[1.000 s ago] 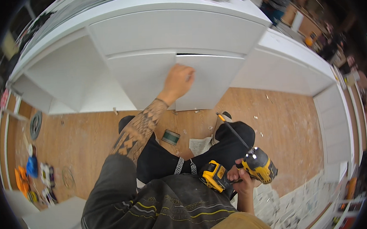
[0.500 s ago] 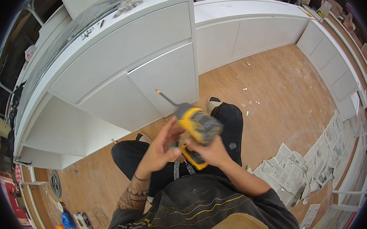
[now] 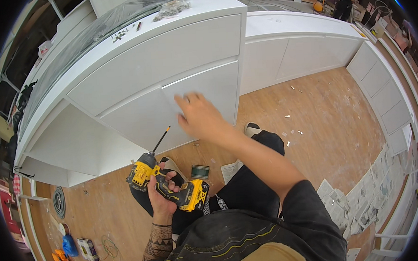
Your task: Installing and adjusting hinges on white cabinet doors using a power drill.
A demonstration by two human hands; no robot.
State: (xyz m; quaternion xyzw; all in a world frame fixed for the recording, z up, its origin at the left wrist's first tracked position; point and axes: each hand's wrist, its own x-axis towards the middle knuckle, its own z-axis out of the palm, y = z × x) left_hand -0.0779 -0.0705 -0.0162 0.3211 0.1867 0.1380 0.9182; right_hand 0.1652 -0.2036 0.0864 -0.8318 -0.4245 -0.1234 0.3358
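**Drill low and left, open hand up at the cabinet door**

Cabinetry fills the upper half of the view: a long white flat-fronted cabinet run (image 3: pixel 166 61) with a wide drawer front above and two plain handle-less white door panels (image 3: pixel 183 108) below it, standing on a light wooden plank floor (image 3: pixel 322 109). The person sits on that floor facing it, legs in black trousers stretched toward the base.

The right hand (image 3: pixel 199 115) is stretched forward and up, arm nearly straight, palm toward the right-hand door panel near the seam between the two doors. Its fingers are spread and it holds nothing; motion blur hides whether the fingertips touch the panel or hang just in front of it.

The left hand (image 3: pixel 162 193), on a tattooed forearm, is drawn in low in front of the torso. Its grip is closed round the handle of a yellow and black cordless drill (image 3: pixel 166 181). The drill lies tilted, battery base toward the person's lap, and its long thin dark bit (image 3: pixel 161 139) points up and to the right, toward the lower edge of the doors but clear of them. So the tool sits below and left of the open hand, which is much the nearer to the door.

A small dark green tape roll (image 3: pixel 200 171) lies on the floor just beside the drill's battery, and scattered newspaper sheets (image 3: pixel 352 203) cover the floor well off to the right.
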